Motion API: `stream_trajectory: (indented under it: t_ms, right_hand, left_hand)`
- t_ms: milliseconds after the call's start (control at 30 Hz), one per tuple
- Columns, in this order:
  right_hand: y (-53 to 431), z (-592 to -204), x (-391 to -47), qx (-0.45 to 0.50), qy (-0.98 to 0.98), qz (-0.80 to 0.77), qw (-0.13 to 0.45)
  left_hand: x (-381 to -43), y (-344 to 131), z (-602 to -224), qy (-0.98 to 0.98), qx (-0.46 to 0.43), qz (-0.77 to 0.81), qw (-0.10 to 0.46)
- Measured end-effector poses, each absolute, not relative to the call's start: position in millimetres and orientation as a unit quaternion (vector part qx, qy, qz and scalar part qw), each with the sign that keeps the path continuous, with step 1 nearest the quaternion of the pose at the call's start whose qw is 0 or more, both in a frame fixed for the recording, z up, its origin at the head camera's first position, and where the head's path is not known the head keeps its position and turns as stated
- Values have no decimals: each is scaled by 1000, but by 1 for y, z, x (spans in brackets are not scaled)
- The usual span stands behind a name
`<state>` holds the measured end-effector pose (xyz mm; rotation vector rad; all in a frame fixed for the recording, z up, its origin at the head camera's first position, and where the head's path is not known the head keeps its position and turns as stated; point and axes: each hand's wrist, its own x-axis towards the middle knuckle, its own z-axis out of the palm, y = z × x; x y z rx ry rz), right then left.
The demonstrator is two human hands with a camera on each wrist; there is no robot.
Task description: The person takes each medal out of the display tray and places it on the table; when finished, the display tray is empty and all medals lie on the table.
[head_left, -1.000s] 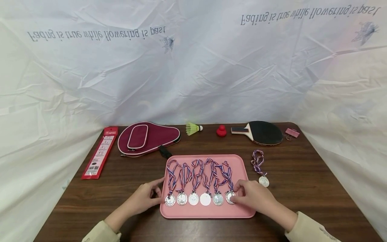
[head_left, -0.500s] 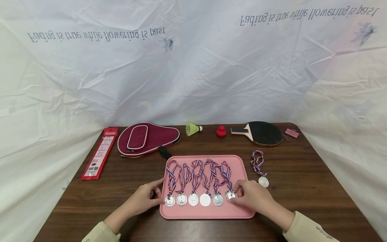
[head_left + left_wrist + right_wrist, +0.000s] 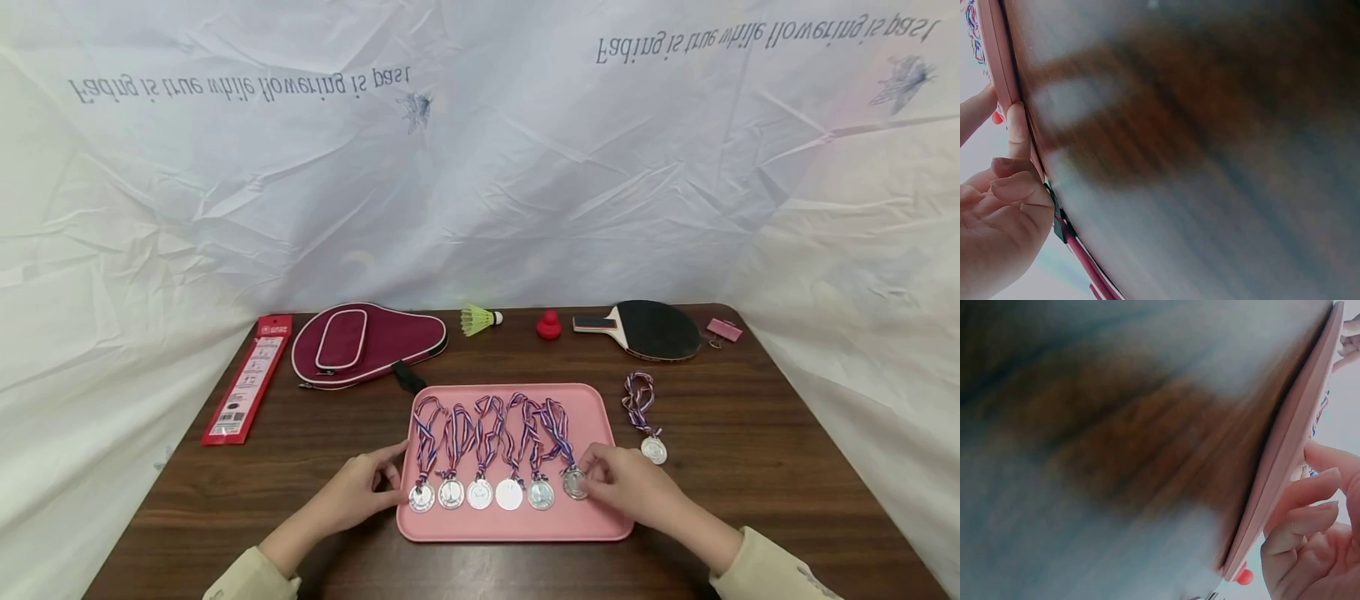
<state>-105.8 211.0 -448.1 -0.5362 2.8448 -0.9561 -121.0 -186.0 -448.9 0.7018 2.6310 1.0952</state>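
A pink tray (image 3: 517, 525) bears a row of several silver medals with red, white and blue ribbons. My right hand (image 3: 637, 487) reaches over the tray's right side, its thumb and forefinger at the edge of the rightmost medal (image 3: 574, 482), pinching it. In the right wrist view, the right hand (image 3: 1316, 531) shows beyond the tray wall (image 3: 1285, 434), which partly hides its fingertips. My left hand (image 3: 360, 492) rests at the tray's left edge, forefinger and thumb extended to the rim. The left wrist view shows a fingertip of the left hand (image 3: 1007, 219) against the tray's outer wall (image 3: 999, 56).
Another medal (image 3: 654, 450) lies on the table (image 3: 757, 475) right of the tray. Behind stand a maroon paddle case (image 3: 405, 333), a yellow shuttlecock (image 3: 478, 319), a small red duck-shaped toy (image 3: 549, 327), a table tennis paddle (image 3: 660, 329) and a pink binder clip (image 3: 724, 331). A red packet (image 3: 251, 383) lies far left.
The rightmost medal has shifted slightly right and up between my right fingers, and its ribbon top has swung left. My left hand and the tray have stayed put.
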Motion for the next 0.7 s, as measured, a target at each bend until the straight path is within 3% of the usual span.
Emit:
stream_trajectory:
  t_ms: [467, 700]
  right_hand:
    - [222, -425, -103, -175, 907, -379, 60]
    - [228, -412, -104, -172, 913, -370, 23]
  left_hand:
    - [-120, -186, -447, 891, 235, 374, 109]
    - [-119, -185, -446, 891, 236, 373, 109]
